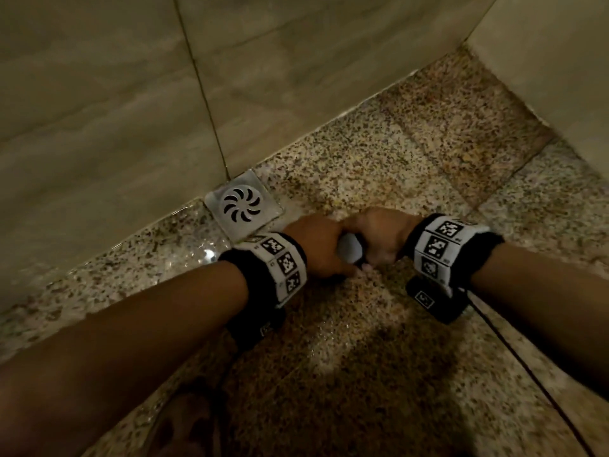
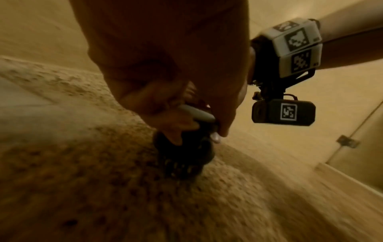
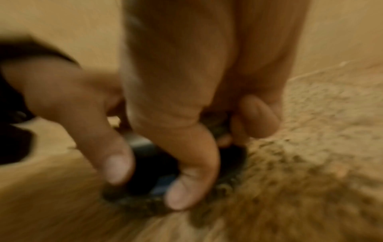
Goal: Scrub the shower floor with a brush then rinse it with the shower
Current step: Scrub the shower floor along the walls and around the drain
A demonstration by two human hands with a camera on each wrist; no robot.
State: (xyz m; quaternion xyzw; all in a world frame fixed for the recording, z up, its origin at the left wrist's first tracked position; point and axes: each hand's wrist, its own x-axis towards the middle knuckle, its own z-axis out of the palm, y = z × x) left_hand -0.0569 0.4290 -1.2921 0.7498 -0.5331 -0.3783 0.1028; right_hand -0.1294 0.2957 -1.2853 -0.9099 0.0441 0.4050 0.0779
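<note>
Brush: your brush (image 1: 350,249) sits between your two hands, low on the shower floor (image 1: 379,324), just near the drain; from the head view only its pale grey top shows.
Brush body: in the left wrist view it (image 2: 184,157) reads as a dark block with a grey upper part, its bristle side down against the speckled stone.
Left hand: your left hand (image 1: 318,247) wraps the brush from the left side, fingers (image 2: 165,114) curled down over the grey top and clamped on it.
Right hand: your right hand (image 1: 379,234) covers the brush from the right, touching your left hand; its fingers (image 3: 186,180) curl over the dark body and are clamped on it, thumb tip pressing near the lower edge.
Shower floor: speckled tan and brown granite, wet and shiny, with glints of water by the drain and in front of your wrists.
Drain: a square metal drain cover (image 1: 244,206) with swirl slots lies at the foot of the wall, just beyond your left hand and apart from the brush.
Walls: beige tiled walls (image 1: 115,94) meet the floor behind the drain and form a corner at upper right.
Wristbands: both wrists carry black bands with white marker blocks (image 1: 283,262).
Sharpness: both wrist views are blurred, so the bristles cannot be made out clearly.
</note>
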